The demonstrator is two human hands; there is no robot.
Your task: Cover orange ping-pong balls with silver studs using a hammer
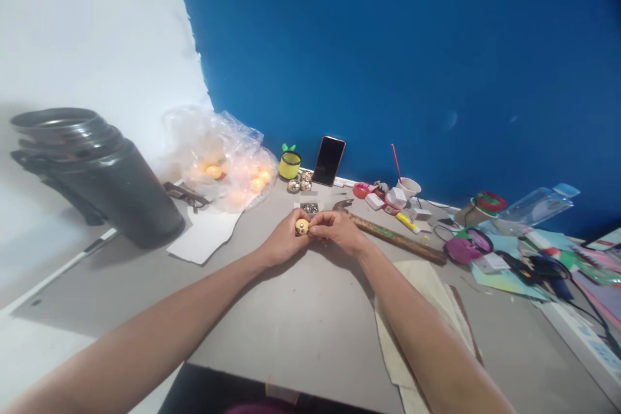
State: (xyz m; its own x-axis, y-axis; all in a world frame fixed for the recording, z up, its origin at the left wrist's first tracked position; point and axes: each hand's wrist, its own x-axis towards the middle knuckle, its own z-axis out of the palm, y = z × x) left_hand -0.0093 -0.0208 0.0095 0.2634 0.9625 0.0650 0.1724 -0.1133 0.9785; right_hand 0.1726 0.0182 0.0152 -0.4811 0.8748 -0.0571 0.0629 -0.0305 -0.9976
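My left hand [284, 240] is closed round a small yellow-orange ball [301, 228] with shiny silver studs on it. Beside the ball, the fingers of my right hand [339, 231] are pinched together, their tips close to its right side; whatever they hold is too small to make out. Just beyond both hands lies a small clear container of shiny silver bits [309, 208], partly hidden by my fingers. Farther back sit several balls covered in shiny metal pieces [294, 186]. A wooden-handled hammer [398, 240] lies right of my right hand.
A large dark flask [111, 174] stands at left, near a plastic bag of orange balls [228, 168] and white paper [206, 236]. A phone [329, 160] leans on the blue wall beside a yellow cup [290, 165]. A cloth [412, 297] lies under my right forearm; clutter and a power strip [577, 336] fill the right.
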